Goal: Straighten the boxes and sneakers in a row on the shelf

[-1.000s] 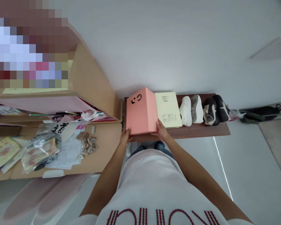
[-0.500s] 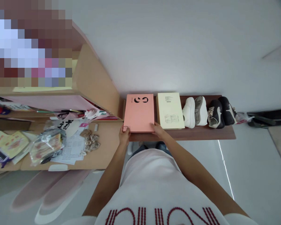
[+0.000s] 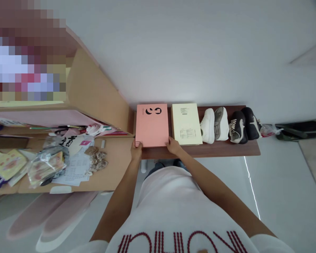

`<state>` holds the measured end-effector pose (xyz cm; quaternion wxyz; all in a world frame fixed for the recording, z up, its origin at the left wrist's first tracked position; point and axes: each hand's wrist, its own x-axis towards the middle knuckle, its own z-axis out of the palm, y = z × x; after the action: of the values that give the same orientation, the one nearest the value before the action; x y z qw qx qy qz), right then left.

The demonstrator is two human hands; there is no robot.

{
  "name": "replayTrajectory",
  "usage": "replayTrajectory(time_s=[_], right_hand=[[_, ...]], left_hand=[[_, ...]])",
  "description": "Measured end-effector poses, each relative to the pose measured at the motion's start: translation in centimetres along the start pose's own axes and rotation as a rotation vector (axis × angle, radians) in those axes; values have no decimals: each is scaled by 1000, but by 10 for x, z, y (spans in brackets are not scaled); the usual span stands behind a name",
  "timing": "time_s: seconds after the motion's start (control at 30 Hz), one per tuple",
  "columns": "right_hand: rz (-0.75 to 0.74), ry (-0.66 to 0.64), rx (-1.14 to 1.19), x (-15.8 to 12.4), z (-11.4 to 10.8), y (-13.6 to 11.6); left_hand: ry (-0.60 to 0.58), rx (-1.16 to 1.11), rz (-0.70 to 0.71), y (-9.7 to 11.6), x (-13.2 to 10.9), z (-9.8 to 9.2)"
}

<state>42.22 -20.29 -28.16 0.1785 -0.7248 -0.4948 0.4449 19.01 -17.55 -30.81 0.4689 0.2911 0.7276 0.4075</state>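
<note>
A pink shoebox [image 3: 151, 128] with a black logo lies flat on the narrow dark-brown shelf [image 3: 213, 151], close to its left end. My left hand [image 3: 136, 150] grips its near left corner, thumb on the lid. At the near right corner my right hand [image 3: 173, 145] holds the same box, the fingers partly hidden along its side. Just right of it, separated by a slim gap, lies a cream box [image 3: 186, 123] with printed labels.
White sneakers [image 3: 214, 124] and black sneakers [image 3: 243, 126] stand right of the boxes. On the left is a tan desk [image 3: 118, 151] with papers, plastic-wrapped packages [image 3: 48, 165] and brown scrunchies [image 3: 96, 158]. A tan shelf panel [image 3: 97, 88] rises beside the pink box; a pink-cushioned chair [image 3: 65, 214] stands below.
The whole scene has shifted slightly left in view as the camera turned. Both hands keep their hold on the pink shoebox, which shows no clear movement along the shelf.
</note>
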Motion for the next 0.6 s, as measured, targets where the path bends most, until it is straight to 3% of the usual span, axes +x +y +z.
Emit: replayTrajectory(time_s=[0.1,0.17,0.23,0.3,0.4,0.47,0.6], right_hand=[[6,112,115,-12,-32,19],[37,224,231,-18,-57,37],[81,289,296,-21,-79,56],[108,321,311,-21,-95,72],[85,356,295,-19,-107,90],[53,380,253,-18,-112,99],[97,423,130,-13,-120,111]], left_hand=[[111,199,90,13,-4,4],[145,233,198,22,-18,17],[90,176,310,29,-41,39],[-42,76,358,31,-70,68],[-300,-30,277,21,-109,112],[-401,0,196,10,-124,135],[-374,119,62,-11,-125,160]])
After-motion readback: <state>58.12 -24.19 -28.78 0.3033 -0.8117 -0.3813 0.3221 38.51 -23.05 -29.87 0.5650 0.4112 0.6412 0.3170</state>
